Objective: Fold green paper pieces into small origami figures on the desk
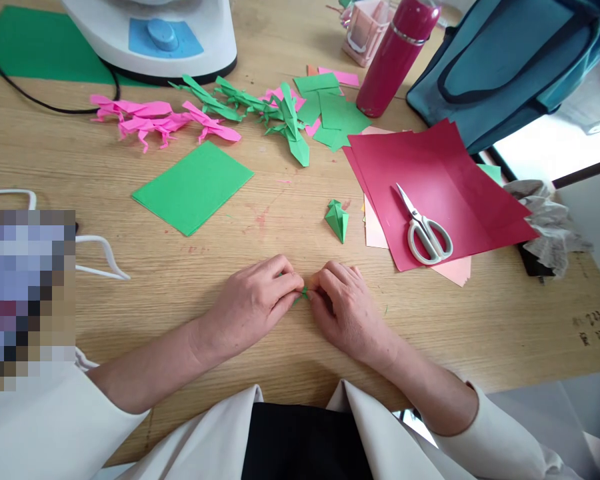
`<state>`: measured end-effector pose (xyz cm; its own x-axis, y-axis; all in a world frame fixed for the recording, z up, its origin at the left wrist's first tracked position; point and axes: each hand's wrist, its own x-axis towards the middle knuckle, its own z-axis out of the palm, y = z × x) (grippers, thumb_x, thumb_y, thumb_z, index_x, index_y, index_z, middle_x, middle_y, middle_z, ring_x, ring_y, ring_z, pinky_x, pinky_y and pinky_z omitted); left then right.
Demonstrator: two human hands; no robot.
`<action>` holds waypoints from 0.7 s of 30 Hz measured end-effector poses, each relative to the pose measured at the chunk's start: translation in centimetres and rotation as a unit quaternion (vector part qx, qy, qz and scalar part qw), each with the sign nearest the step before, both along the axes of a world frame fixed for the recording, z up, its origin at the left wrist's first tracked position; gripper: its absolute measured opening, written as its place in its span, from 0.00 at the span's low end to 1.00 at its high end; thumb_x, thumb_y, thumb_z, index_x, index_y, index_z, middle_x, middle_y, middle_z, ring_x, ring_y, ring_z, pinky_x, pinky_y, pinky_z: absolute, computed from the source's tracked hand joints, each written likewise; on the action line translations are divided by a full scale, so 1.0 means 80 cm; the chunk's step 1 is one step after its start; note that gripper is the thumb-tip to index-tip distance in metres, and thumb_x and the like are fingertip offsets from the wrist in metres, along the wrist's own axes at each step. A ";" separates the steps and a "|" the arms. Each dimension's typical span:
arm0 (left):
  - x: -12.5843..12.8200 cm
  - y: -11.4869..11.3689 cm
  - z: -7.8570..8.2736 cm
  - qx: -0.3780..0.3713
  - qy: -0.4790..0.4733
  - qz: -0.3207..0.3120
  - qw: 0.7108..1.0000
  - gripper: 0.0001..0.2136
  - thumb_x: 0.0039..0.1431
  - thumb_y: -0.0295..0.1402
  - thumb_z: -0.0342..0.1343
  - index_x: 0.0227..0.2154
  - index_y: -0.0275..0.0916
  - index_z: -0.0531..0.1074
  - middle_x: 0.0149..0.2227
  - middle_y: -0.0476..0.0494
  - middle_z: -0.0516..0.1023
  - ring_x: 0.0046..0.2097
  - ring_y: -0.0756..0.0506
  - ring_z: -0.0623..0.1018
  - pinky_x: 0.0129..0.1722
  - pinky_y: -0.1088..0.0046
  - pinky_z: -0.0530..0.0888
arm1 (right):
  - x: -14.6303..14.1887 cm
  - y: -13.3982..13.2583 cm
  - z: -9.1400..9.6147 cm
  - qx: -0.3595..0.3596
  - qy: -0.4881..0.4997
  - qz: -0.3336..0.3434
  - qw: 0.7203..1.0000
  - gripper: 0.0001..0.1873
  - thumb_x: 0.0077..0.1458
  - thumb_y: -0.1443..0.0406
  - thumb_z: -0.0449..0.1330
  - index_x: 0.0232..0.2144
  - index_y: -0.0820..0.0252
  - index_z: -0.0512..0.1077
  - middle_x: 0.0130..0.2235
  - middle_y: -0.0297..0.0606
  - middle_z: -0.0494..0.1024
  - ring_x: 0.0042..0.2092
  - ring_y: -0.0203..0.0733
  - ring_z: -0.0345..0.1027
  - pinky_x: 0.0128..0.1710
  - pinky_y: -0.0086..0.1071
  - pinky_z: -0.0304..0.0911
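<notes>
Close to the table's front edge, my left hand [267,293] and my right hand [347,307] meet with fingertips pinched together. Between them they grip a small piece of green paper [305,292]; only a sliver of it shows, and the fingers hide the rest. Just beyond my right hand lies a small folded green paper piece [337,221]. A flat stack of green paper [193,188] rests farther off to the left. White-handled scissors [425,230] lie on red paper sheets [460,180] at the right.
Folded pink paper figures [155,120] and green paper figures [290,123] lie across the back. Green scraps [340,113], a magenta bottle [397,57] and a teal bag [500,60] stand or lie behind. A white appliance base [200,40] sits at back left, with a black cord [55,108].
</notes>
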<state>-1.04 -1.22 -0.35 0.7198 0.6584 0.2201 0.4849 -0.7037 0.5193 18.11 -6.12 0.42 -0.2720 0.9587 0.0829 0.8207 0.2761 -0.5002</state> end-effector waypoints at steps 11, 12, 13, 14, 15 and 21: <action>0.005 -0.003 -0.001 -0.044 -0.002 0.029 0.999 0.04 0.64 0.23 0.53 0.35 0.38 0.70 0.37 0.47 0.72 0.39 0.47 0.74 0.39 0.70 0.70 | 0.001 -0.004 -0.001 -0.001 -0.035 -0.008 0.999 0.07 0.62 0.69 0.53 0.30 0.58 0.63 0.34 0.37 0.69 0.37 0.42 0.62 0.38 0.37 0.52; 0.005 -0.003 -0.001 -0.045 -0.004 0.031 0.999 0.04 0.64 0.23 0.53 0.35 0.38 0.70 0.37 0.46 0.72 0.39 0.47 0.74 0.39 0.70 0.70 | 0.000 -0.003 -0.001 0.002 -0.040 -0.010 0.999 0.07 0.62 0.68 0.52 0.30 0.58 0.63 0.34 0.37 0.69 0.37 0.42 0.62 0.38 0.37 0.52; 0.005 -0.004 -0.001 -0.046 -0.004 0.032 0.998 0.04 0.64 0.24 0.53 0.34 0.38 0.70 0.37 0.46 0.71 0.39 0.47 0.74 0.39 0.70 0.70 | 0.000 -0.003 -0.002 0.004 -0.043 -0.010 0.999 0.07 0.62 0.68 0.52 0.30 0.58 0.63 0.34 0.37 0.69 0.37 0.42 0.62 0.38 0.37 0.53; 0.006 -0.004 0.000 -0.045 -0.002 0.034 0.998 0.05 0.64 0.24 0.52 0.34 0.38 0.70 0.37 0.46 0.71 0.39 0.47 0.74 0.39 0.70 0.70 | 0.000 -0.003 -0.002 0.007 -0.045 -0.011 0.999 0.07 0.62 0.69 0.53 0.30 0.58 0.63 0.34 0.37 0.69 0.37 0.42 0.62 0.38 0.37 0.53; 0.007 -0.005 0.000 -0.042 0.001 0.038 0.998 0.05 0.64 0.24 0.52 0.34 0.38 0.70 0.36 0.46 0.71 0.38 0.46 0.73 0.38 0.70 0.70 | 0.000 -0.003 -0.002 0.008 -0.045 -0.012 0.999 0.07 0.62 0.69 0.53 0.30 0.58 0.63 0.34 0.37 0.69 0.37 0.42 0.62 0.38 0.37 0.53; 0.013 -0.007 0.003 -0.022 0.032 0.064 0.997 0.05 0.62 0.25 0.53 0.32 0.38 0.70 0.35 0.46 0.71 0.37 0.46 0.74 0.37 0.69 0.70 | 0.011 -0.004 0.000 0.007 0.021 0.004 1.000 0.06 0.63 0.69 0.55 0.32 0.58 0.65 0.34 0.36 0.70 0.36 0.40 0.64 0.39 0.36 0.55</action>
<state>0.02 -1.79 -0.08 0.6407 0.7540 0.1451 0.6031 -0.6111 0.5126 19.00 -6.46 0.41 -0.2754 0.9552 0.1083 0.7965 0.2898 -0.5307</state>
